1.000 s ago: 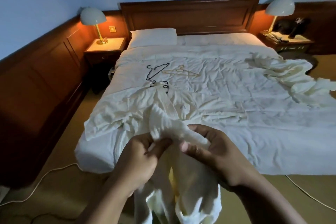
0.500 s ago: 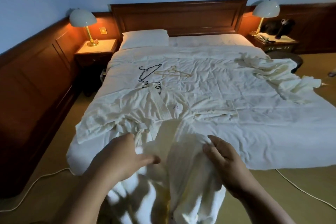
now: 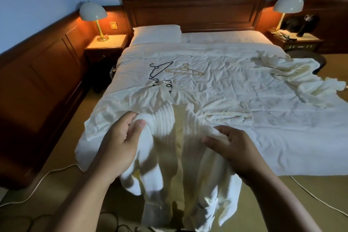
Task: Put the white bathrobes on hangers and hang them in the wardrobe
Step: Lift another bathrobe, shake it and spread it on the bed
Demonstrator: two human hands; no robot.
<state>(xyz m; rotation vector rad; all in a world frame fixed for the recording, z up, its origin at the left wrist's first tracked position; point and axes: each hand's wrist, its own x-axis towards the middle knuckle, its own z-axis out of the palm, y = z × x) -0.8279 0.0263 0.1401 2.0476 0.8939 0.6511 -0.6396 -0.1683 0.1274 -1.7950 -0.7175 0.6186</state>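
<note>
Head view: your left grip and right grip each have fingers curled tight round a bunch of the robe. It's spread between them at the foot of the bed, with the rest hanging down. Black hanger and beige hanger lie side by side mid-bed. Another robe is crumpled at the bed's right edge.

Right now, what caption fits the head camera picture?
Left hand and right hand hold a white bathrobe before the bed, a black hanger lying beyond.
</note>
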